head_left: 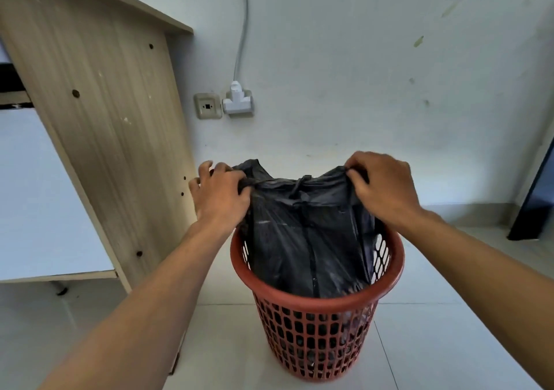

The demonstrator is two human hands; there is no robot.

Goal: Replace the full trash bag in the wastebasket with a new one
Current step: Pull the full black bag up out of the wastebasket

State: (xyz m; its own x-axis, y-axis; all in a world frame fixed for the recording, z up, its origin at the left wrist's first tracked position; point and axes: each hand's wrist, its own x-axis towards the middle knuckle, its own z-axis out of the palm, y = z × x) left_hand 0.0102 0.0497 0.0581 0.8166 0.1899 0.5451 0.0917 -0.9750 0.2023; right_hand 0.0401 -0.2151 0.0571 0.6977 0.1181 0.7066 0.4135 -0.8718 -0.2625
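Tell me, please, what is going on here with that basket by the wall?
A person is taking the black trash bag out of the red mesh wastebasket on the tiled floor. The left hand and the right hand each pinch a top corner of the bag, pulled up above the rim. The bag's lower part sits inside the basket, so it is not yet out. No new bag is in view.

Pretty bright, soft daylight all round, no harsh glare. Faint shadow under the wastebasket (317, 305). Wide-angle lens bends the desk (99, 114) left of it; slight softness overall.
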